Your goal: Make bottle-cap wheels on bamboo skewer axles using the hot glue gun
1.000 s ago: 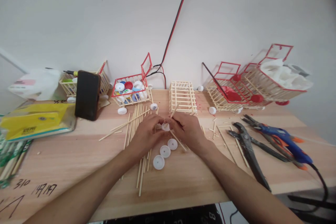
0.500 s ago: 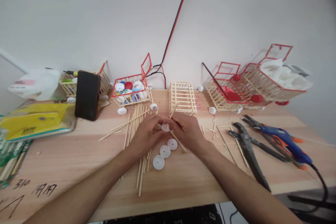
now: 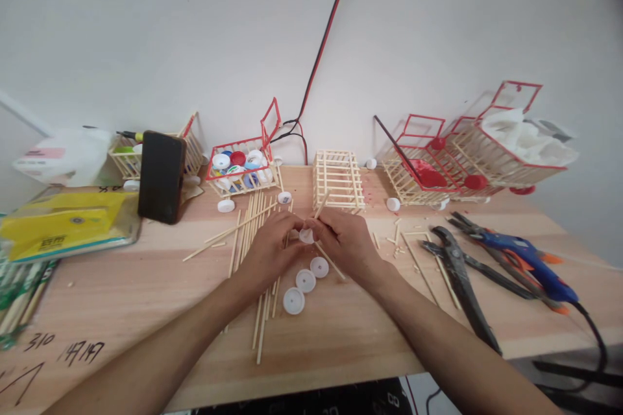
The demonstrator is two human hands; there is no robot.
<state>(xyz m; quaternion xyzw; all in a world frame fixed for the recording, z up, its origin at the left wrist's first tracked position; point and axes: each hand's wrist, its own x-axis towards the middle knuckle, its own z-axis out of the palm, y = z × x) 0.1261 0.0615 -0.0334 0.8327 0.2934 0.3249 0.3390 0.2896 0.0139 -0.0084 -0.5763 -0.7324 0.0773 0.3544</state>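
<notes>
Left grip [image 3: 272,243] pinching white cap [image 3: 306,236], right grip [image 3: 348,241] holding thin stick [image 3: 322,203] | wooden table [image 3: 360,331] — scattered sticks [image 3: 252,224] | pale wall [image 3: 219,26]

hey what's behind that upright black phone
A stick basket shows on both sides of the phone, something green inside its left end; the phone hides its middle.

head view: slight drift rightward | phone [image 3: 161,176], loose white caps [image 3: 305,281]: marginally further left in frame

The cap [image 3: 306,237] you hold is white; left of it, the phone [image 3: 162,176] is black; right, the glue gun [image 3: 549,280] blue-orange.
</notes>
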